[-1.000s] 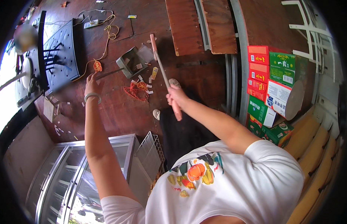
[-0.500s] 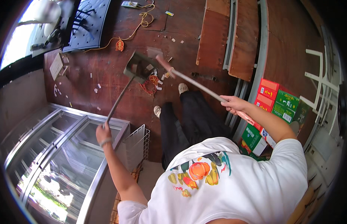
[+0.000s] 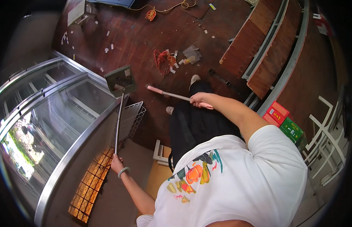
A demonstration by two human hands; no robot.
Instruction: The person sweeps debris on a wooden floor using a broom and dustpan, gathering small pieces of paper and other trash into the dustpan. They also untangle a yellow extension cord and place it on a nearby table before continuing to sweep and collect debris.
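Note:
My left hand (image 3: 117, 164) is wrapped round the top of a metal handle, a pale bangle at its wrist. That handle runs up to a grey-green dustpan (image 3: 112, 85) with some scraps inside, held beside the glass-lidded freezer. In front of my legs, my right hand (image 3: 199, 99) grips a broom (image 3: 176, 96) with a pink and grey stick. The broom's far end points left toward the dustpan, apart from it; its bristles are hard to make out. On the brown floor beyond lie a tangle of red string (image 3: 160, 62) and a crumpled clear plastic bag (image 3: 193, 53).
The freezer (image 3: 75, 90) fills the left side, a white wire rack (image 3: 136, 117) against it. Wooden boards on metal rails (image 3: 272, 56) stand at the right, with red and green boxes (image 3: 291, 128) nearby. White paper bits (image 3: 106, 50) and a yellow cord (image 3: 166, 8) lie farther off.
The dustpan has swung left and nearer, away from the red string to the freezer's edge. My right hand has moved left with the broom, toward my body. The whole view has shifted.

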